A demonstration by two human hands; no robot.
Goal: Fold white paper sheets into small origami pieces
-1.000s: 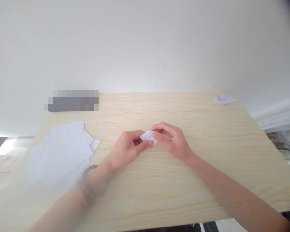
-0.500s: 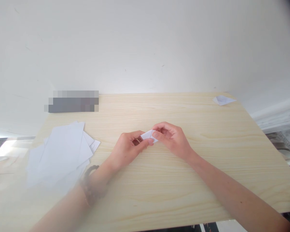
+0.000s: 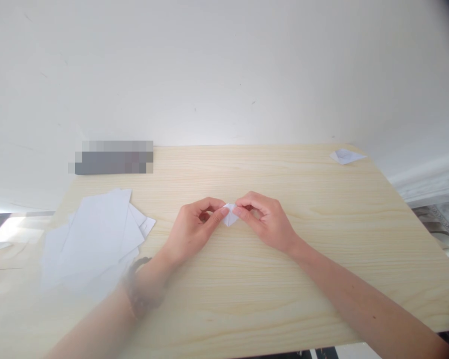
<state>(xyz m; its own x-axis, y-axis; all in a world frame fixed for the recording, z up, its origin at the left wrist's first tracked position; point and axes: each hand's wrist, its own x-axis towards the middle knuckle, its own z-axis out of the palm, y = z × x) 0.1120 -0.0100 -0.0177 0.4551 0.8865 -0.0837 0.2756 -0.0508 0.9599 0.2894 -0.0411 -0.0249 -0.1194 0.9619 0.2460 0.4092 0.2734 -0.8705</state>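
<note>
Between my two hands is a small folded piece of white paper (image 3: 229, 218), with a crease running down its middle. My left hand (image 3: 194, 224) pinches its left side between thumb and forefinger. Thumb and fingers of my right hand (image 3: 266, 217) are closed on its right side. The fingertips cover both side edges, and the lower point of the paper shows beneath the thumbs. A dark beaded bracelet is around my left wrist.
Loose white sheets (image 3: 93, 239) lie in an untidy stack at the left of the wooden table (image 3: 224, 309). A folded white paper piece (image 3: 347, 156) rests at the far right corner. A blurred-out dark object (image 3: 114, 158) stands at the back left, near the wall.
The folded paper has turned from a slant to point downward, its crease now upright. My left thumb has drawn back to the left edge, and both hands now pinch opposite sides.
</note>
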